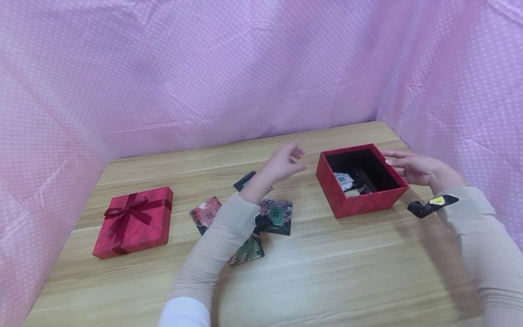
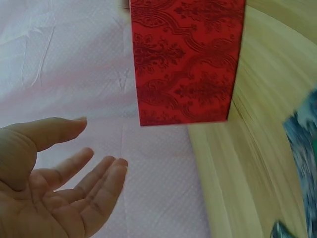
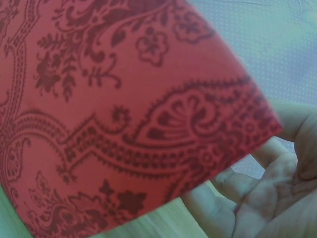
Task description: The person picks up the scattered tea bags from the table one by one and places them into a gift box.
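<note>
A red patterned gift box stands without its lid on the right of the table, its black inside facing up. Inside lie small packets, among them a whitish packet. At the box's right wall is my right hand, its fingers extended along the outside; in the right wrist view it shows behind the box's corner. My left hand hovers left of the box, fingers loosely bent and holding nothing. Below its forearm lie several flat printed packets, including a dark packet with a green label and a pinkish packet.
The red box lid with its ribbon bow rests at the left of the table. A green-patterned packet lies nearer the front, partly under the left forearm. Pink dotted cloth hangs around the table's back and sides.
</note>
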Demonstrator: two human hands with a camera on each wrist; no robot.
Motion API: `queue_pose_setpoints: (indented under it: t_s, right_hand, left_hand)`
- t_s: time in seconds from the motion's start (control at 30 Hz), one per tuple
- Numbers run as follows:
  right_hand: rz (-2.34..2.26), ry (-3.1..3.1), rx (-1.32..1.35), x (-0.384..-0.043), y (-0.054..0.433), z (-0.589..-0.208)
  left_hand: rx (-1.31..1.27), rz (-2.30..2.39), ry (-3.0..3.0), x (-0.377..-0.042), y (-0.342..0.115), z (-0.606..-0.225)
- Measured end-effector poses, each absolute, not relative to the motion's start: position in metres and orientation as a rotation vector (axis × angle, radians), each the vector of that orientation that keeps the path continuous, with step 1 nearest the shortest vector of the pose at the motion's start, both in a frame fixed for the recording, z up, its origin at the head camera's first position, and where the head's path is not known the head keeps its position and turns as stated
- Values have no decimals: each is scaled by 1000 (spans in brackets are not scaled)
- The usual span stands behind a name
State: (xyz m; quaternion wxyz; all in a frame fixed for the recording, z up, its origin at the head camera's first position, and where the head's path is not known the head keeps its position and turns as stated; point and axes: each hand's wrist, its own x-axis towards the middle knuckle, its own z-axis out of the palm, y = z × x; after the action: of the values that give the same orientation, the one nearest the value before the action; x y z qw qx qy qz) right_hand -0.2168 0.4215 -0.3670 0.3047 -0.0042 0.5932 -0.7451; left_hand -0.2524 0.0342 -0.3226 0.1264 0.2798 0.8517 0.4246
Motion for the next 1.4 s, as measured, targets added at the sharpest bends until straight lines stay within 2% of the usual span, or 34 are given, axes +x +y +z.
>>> queue_pose_setpoints:
  t_s: [0.33, 0.83, 1.4]
  right_hand:
    - [-1970, 1588, -15, -217, 422, -368]
    - [-1961, 1601, -23, -215, 420, -366]
    - [-1958, 1578, -45, -216, 420, -365]
  left_hand:
    - [1000, 858, 2480, -247, 8, -332]
    - [1129, 616, 2398, -241, -9, -357]
    - [999, 193, 2466, -230, -5, -371]
